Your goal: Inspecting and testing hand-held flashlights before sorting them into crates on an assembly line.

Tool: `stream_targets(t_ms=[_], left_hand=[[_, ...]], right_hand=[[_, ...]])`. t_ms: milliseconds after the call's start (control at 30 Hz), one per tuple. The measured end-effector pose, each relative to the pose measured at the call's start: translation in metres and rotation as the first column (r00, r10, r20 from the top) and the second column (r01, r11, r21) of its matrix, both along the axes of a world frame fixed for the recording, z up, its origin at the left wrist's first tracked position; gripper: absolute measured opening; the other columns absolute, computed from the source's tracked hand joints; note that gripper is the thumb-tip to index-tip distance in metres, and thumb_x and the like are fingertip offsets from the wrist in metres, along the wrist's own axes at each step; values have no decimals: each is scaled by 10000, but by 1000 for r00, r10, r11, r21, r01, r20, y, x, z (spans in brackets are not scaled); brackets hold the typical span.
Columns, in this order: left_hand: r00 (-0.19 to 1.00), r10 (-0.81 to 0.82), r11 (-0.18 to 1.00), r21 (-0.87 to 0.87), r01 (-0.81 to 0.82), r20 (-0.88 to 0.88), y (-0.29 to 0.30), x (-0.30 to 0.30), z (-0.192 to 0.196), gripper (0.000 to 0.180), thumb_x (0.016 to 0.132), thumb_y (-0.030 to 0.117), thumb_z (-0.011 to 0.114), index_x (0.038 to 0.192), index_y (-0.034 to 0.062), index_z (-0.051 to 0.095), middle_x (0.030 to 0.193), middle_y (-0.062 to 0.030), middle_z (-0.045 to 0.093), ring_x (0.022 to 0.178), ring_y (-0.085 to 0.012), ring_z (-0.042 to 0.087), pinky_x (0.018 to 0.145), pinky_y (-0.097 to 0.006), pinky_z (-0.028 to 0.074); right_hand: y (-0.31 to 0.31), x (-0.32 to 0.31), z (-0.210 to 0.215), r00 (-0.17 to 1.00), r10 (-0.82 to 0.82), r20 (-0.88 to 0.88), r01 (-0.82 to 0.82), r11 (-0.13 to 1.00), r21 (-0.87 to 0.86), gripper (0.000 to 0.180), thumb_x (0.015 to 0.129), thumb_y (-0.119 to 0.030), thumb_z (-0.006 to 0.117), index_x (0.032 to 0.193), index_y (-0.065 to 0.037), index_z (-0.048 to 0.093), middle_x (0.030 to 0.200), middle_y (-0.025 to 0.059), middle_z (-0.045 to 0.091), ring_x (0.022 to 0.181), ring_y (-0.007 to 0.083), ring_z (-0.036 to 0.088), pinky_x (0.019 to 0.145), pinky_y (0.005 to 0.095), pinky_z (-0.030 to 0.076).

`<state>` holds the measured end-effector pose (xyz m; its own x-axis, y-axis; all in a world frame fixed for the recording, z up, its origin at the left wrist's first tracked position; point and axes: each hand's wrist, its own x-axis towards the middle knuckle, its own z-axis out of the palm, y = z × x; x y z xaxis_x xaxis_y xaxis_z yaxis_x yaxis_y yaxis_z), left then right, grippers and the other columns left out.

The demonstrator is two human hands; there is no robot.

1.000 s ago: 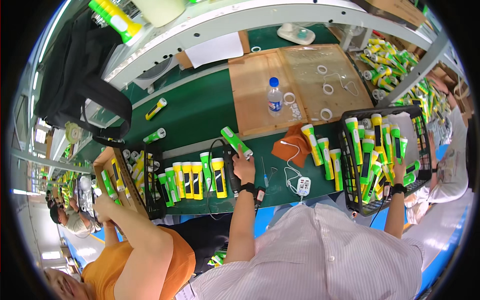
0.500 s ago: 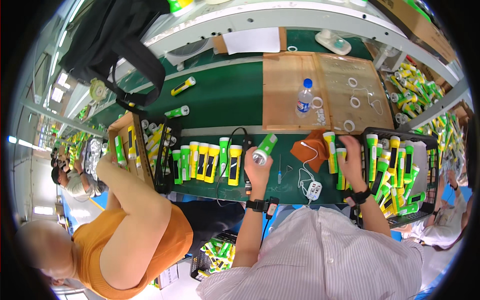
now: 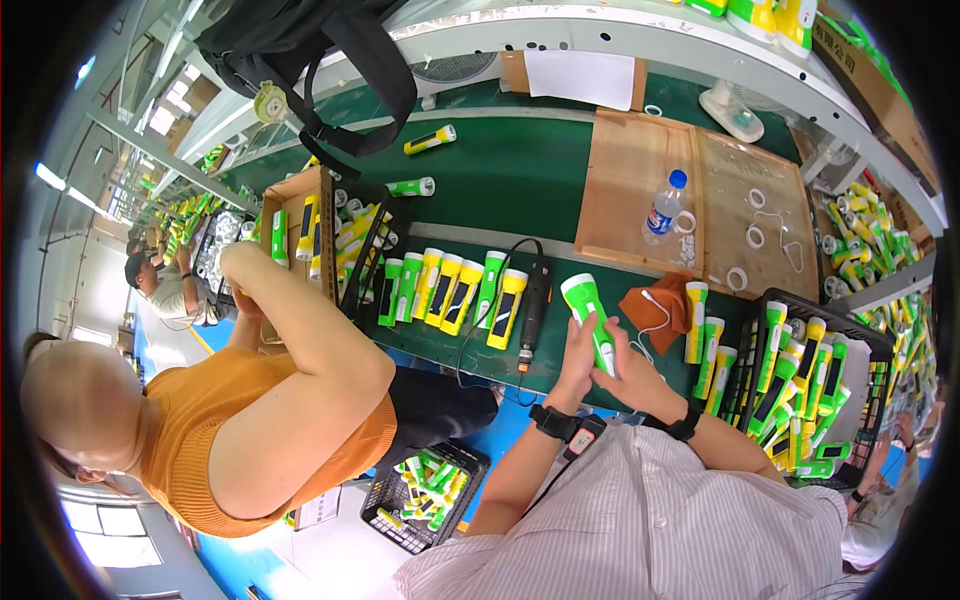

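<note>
In front of my chest I hold a green-and-white flashlight tilted, its wide head pointing up and away to the left. My left hand is closed around its left side, and my right hand grips the lower body from the right. Fingers partly hide the handle end. Right of my hands, three flashlights stand in a short row on the green table. Another row of yellow and green flashlights stands upright to the left, beside a black electric screwdriver with a cable.
A black crate full of flashlights stands at the right. Beyond my hands are a brown cloth, a wooden board and a bottle. At left, a person in an orange top sits by a cardboard box.
My right hand has left the standing flashlights at the right and come onto the flashlight in my left hand. That flashlight has turned, its head now pointing away. The view has shifted.
</note>
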<state>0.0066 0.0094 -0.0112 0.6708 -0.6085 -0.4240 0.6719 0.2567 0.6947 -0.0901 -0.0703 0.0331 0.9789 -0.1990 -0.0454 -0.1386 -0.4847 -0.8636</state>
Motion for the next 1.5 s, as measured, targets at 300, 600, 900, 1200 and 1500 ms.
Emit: stream_targets(t_ms=[300,600,900,1200,1500], left_hand=[[977,-121,988,71,136,-176,1,-5,-3,354,907,326,472,1140,66,413,927,-115,572,781,-251,608,632,-363,508],[991,-135,990,35,135,0,-16,-14,-10,265,930,303,464,1069,78,447,833,-92,563,711,-160,583,615,-291,502],[991,-90,995,35,93,-95,-16,1,-4,422,893,523,435,1029,124,430,743,-69,547,513,-181,552,456,-312,477],[996,-62,995,-78,66,60,-7,16,28,310,920,338,482,1073,101,355,820,-97,513,549,-172,551,481,-319,497],[991,-93,996,-5,93,97,-2,11,21,282,916,297,496,1061,95,362,799,-94,511,547,-166,553,470,-307,484]], right_hand=[[-2,-24,22,986,156,-52,-161,847,-507,622,710,-417,685,1147,-35,461,919,148,587,698,303,615,588,392,481],[-7,-21,26,995,3,99,27,952,-305,618,615,-339,784,1060,-44,472,1025,209,522,947,351,537,749,415,465],[-9,-30,24,958,117,262,-83,987,-137,334,685,-141,705,944,-42,519,902,117,537,845,292,551,724,353,466],[-14,-46,16,681,601,418,-247,726,-642,164,705,-93,597,868,-79,587,822,30,547,812,186,554,789,317,465],[-12,-35,15,718,473,511,-269,866,-423,190,678,-95,665,853,-107,591,822,36,536,815,226,532,734,340,432]])
